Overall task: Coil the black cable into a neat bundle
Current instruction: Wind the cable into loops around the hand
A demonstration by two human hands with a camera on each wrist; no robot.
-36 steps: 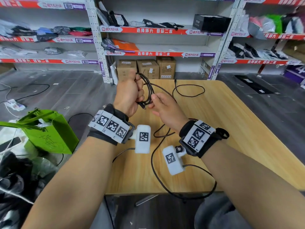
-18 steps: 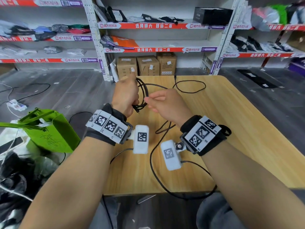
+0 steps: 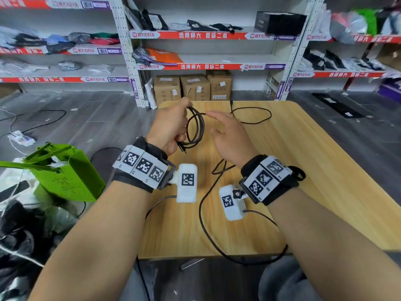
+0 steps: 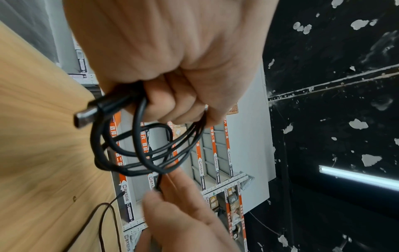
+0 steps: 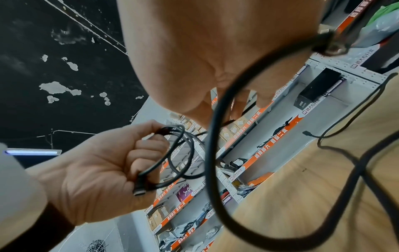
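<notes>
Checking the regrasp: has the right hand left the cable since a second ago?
Yes. The right hand has opened and drawn rightward from the coil in the left hand.

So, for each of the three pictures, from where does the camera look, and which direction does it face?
Head: on the head, facing down and forward at the table; both forearms and hands show.
Left wrist: along the left hand, which grips the black cable.
Right wrist: along the right hand; left hand opposite.
Shared: all three show the left hand's coil.

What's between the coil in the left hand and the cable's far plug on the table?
In the head view, the right hand sits between the coil and the far plug, with loose cable lying on the table.
</notes>
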